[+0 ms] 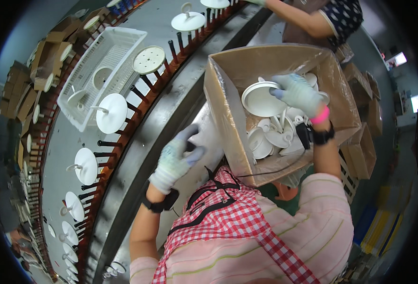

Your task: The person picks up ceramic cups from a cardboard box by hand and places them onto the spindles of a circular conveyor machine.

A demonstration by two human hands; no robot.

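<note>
White disc (262,99), the large one, is inside the open cardboard box (230,106), tilted, in the far left part of it, between the left wall and your right hand (298,94). That hand is gloved and reaches over the box's middle, its fingers at the disc's right rim; you can't be sure from this view whether they grip it or only touch it. Smaller white pieces (280,135) lie heaped below, from the box's middle toward its near edge, and clear plastic lines the walls.

Your left hand (173,158), also gloved, is open, with thumb and fingers spread, to the left of the box's near left corner and close to the metal rail (164,116). Beyond that rail, a curved row of pegs (138,93) carries upright and tilted white discs with stems (112,113). Farther over stands a white plastic basket (128,39) with two round pieces inside. Past the box's far edge, another person's arm (296,18) stretches in toward the row.
</note>
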